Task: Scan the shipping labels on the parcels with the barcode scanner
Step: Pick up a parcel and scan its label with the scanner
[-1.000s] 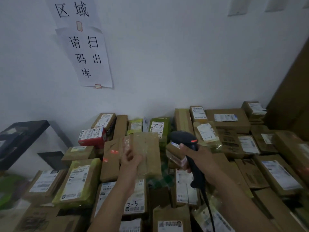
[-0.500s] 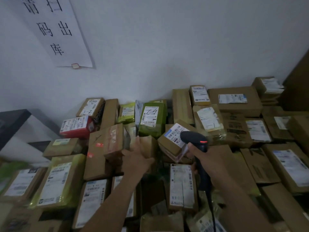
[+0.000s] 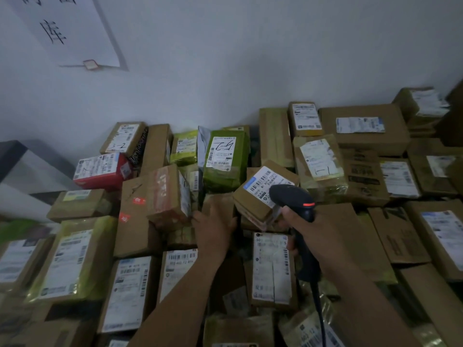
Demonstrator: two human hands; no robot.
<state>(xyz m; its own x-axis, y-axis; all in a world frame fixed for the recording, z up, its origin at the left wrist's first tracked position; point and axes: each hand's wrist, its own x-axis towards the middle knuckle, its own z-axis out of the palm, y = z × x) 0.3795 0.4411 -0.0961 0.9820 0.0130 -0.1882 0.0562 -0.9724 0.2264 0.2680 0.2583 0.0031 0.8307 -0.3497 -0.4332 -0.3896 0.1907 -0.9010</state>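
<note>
The right hand was clenched around the scanner, fingers wrapped about the upper handle, the forearm coming in from the lower right. The scanner stood roughly upright. Its dark head rose above the hand and overlapped the near corner of a tilted box, and an orange mark glowed on the back of the head. The box's label, white with a blue strip and barcodes, faced up just left of and behind the head. Whether the head touched the box could not be told. The cable ran down from the handle toward the bottom edge.

The left hand lay just left of the tilted box, back up, on the near end of a plain brown parcel. That parcel sat between the tilted box and a taped box. The fingertips were hidden, so whether the hand gripped the parcel or only rested on it could not be told. The two hands were near each other, with the tilted box's lower corner between them.

Just below and left of the right hand lay a flat box, printed side up. Beyond the hands a green parcel leaned toward the wall. A red box sat far to the left, and other parcels crowded around. A paper sign hung at upper left.
</note>
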